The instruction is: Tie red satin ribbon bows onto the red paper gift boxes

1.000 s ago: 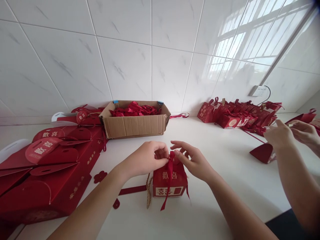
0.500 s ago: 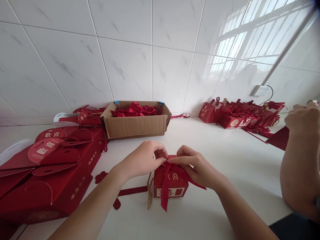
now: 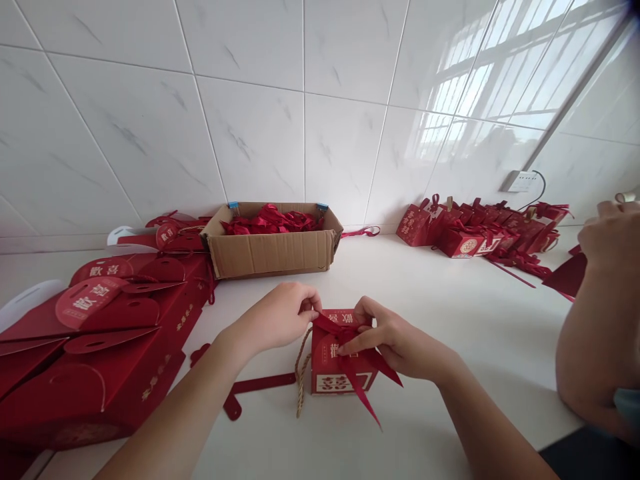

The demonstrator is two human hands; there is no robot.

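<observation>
A small red gift box [image 3: 345,383] with gold and white lettering stands on the white table, a red ribbon [image 3: 361,390] bunched over its top with tails hanging over the front. My left hand [image 3: 285,317], closed, pinches the ribbon at the box's upper left corner. On the right side of the top, my right hand [image 3: 395,337] is closed round part of the ribbon, its index finger stretched across the lid. A twisted gold cord [image 3: 301,393] hangs beside the box's left side. To the left lies a dark red strip [image 3: 265,383] on the table.
A cardboard box [image 3: 273,255] of red ribbons stands by the tiled wall. Large red boxes [image 3: 165,320] fill the left. Small red gift boxes [image 3: 460,241] cluster at the back right. Another person's hand [image 3: 607,233] and forearm are at the right edge.
My left hand has pulled a ribbon part left, away from my right hand. My right index finger has moved down onto the lid. The ribbon tails have swung right. The other person's hand has shifted right.
</observation>
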